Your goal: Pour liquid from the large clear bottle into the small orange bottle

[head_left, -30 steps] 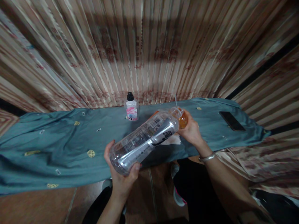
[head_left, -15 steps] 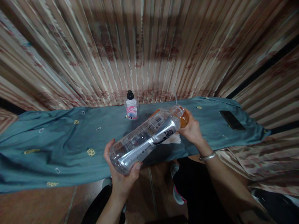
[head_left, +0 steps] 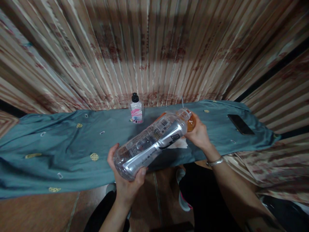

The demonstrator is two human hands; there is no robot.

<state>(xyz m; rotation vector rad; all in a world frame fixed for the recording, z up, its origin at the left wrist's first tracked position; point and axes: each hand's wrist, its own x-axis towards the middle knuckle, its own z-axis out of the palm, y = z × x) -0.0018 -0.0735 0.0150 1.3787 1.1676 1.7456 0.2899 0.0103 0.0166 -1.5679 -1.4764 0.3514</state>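
My left hand [head_left: 127, 180] is closed around the base of a large clear plastic bottle [head_left: 149, 145] with a silver label. The bottle lies tilted in the air, its base low and toward me, its neck end up and to the right. At the neck end, my right hand [head_left: 199, 133] is closed around a rounded amber see-through container [head_left: 191, 122], whose kind I cannot make out. The two touch or overlap there, and the bottle hides part of the container. A thin pale stick or straw [head_left: 182, 101] shows just behind them.
A small clear bottle [head_left: 136, 112] with a black cap and pink label stands at the back of the table. The blue-green tablecloth [head_left: 60, 145] also bears a white tissue [head_left: 178, 143] under the bottle and a dark phone [head_left: 240, 124] at right. A pleated curtain [head_left: 145, 48] hangs behind.
Almost nothing differs. The view has shifted very slightly, and both hands keep the same hold on the bottle and the amber container.
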